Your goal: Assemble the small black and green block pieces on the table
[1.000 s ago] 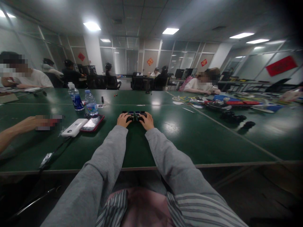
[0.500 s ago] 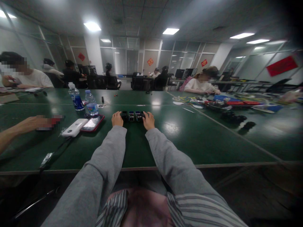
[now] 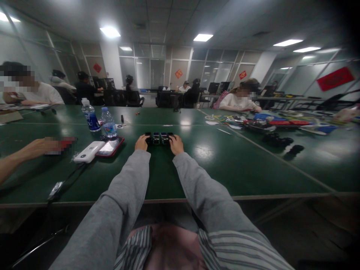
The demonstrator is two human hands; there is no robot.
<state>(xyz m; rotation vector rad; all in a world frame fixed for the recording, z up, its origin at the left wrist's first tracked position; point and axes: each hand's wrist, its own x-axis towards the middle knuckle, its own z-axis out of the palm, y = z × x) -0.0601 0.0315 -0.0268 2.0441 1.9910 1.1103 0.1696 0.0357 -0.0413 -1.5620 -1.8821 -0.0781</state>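
A row of small dark blocks with bluish tops (image 3: 160,138) stands on the green table (image 3: 213,168) in front of me. My left hand (image 3: 142,143) grips the left end of the row, its fingers bent round the dark end piece. At the right end, my right hand (image 3: 176,144) has its fingers against the other dark end piece. The fingertips of both hands are partly lost against the dark blocks.
Left of my arms lie a white power bank (image 3: 89,152) with a cable and a red-edged phone (image 3: 110,146). Behind them stand two bottles (image 3: 109,123). Another person's hand (image 3: 39,147) is at the far left. Black objects (image 3: 277,140) and clutter lie right.
My left hand has moved slightly right, closer in on the left end of the row. My right hand has hardly moved.
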